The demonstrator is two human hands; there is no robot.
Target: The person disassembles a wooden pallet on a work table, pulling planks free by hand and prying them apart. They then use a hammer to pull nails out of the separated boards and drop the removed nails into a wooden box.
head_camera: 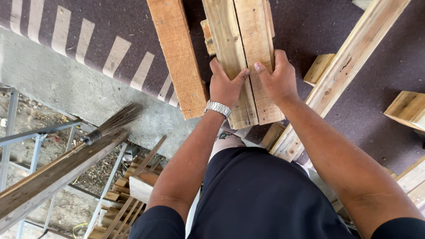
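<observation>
We look straight down as both of our hands press on a pair of pale nailed boards (244, 57) lying side by side on the dark purple mat (380, 66). Our left hand (225, 86), a silver wristwatch (217, 107) on its wrist, lies on the left board with the thumb stretched across toward the seam; its grip is a loose clasp on the wood, fingers curled on the board's top. Our right hand (276, 79) rests on the right board, thumb pointing inward until it nearly meets the other thumb, fingers bent over the outer edge in a closed hold. The near ends of the boards lie just below our wrists. Just to the left lies a rougher, reddish plank (179, 57), almost parallel. A long pale beam (341, 75) slants along the right side, with a small wooden block (319, 67) beside it and another block (407, 109) farther right. At lower left, beyond the concrete ledge (62, 84), a broom (113, 124) leans along a weathered timber (48, 177), above metal frames and stacked wood scraps (133, 190).
</observation>
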